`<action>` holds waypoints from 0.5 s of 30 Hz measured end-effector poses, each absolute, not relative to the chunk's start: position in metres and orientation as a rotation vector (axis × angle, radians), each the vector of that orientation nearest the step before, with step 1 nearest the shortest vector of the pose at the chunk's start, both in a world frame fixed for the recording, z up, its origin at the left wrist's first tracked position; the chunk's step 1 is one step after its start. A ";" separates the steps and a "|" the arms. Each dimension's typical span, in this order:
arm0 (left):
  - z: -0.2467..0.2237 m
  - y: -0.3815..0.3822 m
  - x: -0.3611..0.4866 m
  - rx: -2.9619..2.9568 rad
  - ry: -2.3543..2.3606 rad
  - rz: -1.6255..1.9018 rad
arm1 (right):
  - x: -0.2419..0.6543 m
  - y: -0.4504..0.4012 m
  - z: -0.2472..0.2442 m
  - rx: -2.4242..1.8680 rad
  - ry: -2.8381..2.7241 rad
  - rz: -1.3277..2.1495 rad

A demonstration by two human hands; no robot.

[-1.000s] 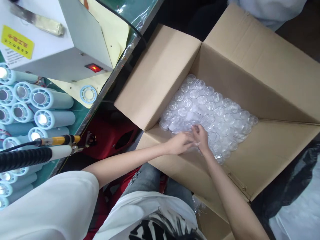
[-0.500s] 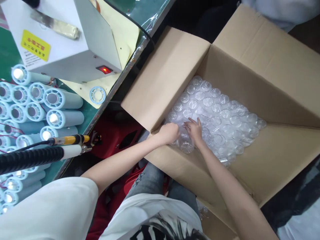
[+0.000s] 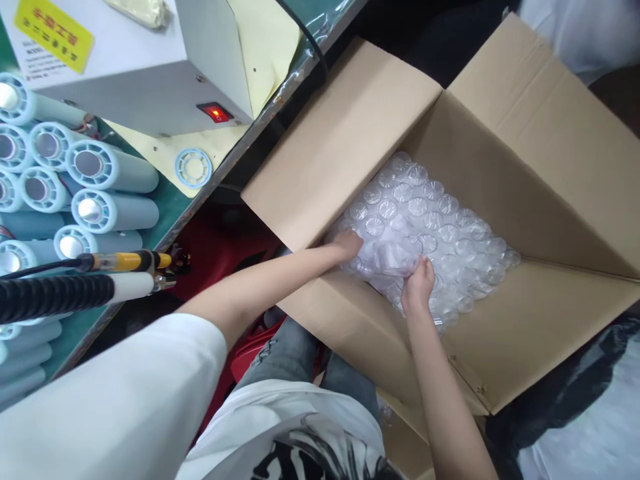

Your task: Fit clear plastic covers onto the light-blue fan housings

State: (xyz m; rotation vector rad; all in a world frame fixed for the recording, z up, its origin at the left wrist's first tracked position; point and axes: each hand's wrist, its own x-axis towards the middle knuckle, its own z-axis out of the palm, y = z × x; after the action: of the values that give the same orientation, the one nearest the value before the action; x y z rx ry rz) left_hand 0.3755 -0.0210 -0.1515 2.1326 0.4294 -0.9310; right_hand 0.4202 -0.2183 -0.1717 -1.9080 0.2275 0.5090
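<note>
Inside an open cardboard box lie rows of clear, round-ended plastic pieces, tightly packed; their exact kind I cannot tell. A crumpled thin clear plastic bag lies over the pieces at the near left corner. My right hand is closed, pinching the edge of this plastic bag. By the box's left wall, my left hand is curled closed at the other side of the bag. Its fingers point down among the plastic, so what they grip is hidden.
On the green bench at the left stand a grey machine with a lit red switch, stacked light-blue cylinders and a loose blue ring. Yellow- and black-handled tools jut over its edge. A black bag lies at lower right.
My right hand has gone from spread fingers to a pinch on the plastic bag and moved right, drawing it out. My left hand stays closed near the box's left wall. The view has shifted slightly.
</note>
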 end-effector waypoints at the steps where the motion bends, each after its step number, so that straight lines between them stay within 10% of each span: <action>1: -0.151 -0.022 0.375 2.128 0.425 -0.947 | 0.422 -0.219 -0.170 -1.871 0.251 0.540; 15: -0.111 -0.019 0.366 2.127 0.358 -1.083 | 0.443 -0.246 -0.155 -2.033 0.084 0.676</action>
State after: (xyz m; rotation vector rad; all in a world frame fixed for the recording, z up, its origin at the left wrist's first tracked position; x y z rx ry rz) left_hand 0.3657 -0.0191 -0.1111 2.1270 0.3576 -1.0828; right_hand 0.4429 -0.2457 -0.1548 -2.0329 0.0844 0.6757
